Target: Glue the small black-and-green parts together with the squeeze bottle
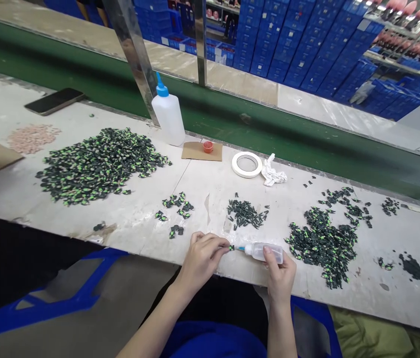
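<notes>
Near the front edge of the table, my left hand pinches a small dark piece with green marks between thumb and fingertips. My right hand is wrapped round a small clear squeeze bottle, tipped on its side. Its blue nozzle points left, with the tip at or very close to the piece; I cannot tell whether they touch. Just beyond my hands lies a pile of small dark rod-like parts. A few green-and-black pieces lie to the left, and a larger heap of them to the right.
A large green-and-black heap covers the left side. A white bottle with blue cap, cardboard bearing a red cap, a tape roll and crumpled tissue line the back. A phone lies far left.
</notes>
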The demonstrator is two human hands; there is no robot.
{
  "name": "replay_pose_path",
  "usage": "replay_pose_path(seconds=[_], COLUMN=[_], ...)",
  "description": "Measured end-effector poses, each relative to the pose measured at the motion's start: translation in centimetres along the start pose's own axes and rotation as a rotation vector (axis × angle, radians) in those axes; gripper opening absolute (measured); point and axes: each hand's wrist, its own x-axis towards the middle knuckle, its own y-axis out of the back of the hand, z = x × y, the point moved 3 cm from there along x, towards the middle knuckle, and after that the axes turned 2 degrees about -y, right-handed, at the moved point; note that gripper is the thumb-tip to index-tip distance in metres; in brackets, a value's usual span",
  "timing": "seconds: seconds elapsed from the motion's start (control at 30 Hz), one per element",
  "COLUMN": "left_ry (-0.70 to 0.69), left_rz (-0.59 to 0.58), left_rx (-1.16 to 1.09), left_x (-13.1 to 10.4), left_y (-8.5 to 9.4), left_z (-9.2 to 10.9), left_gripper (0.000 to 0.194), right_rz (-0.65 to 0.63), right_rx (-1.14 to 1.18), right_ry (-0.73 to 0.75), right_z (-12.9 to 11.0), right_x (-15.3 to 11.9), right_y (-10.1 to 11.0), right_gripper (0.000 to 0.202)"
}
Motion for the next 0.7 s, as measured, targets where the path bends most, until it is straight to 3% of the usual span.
replay_pose_path(seconds=[0.43, 0.7], left_ry=[0.058, 0.083], left_rz=[0.016, -0.015], left_rx=[-0.025, -0.016], left_x=[0.21, -0.07], left_y=[0.03, -0.16], left_z=[0.05, -0.42], left_gripper=[0.012, 0.009], right_rz=[-0.068, -0.039], right_rx=[-0.047, -0.048], right_ry=[0.026, -0.003], right_z=[-0.14, -0.04], right_x=[0.11, 0.13], right_y=[-0.26, -0.22], right_gripper=[0.030, 0.032])
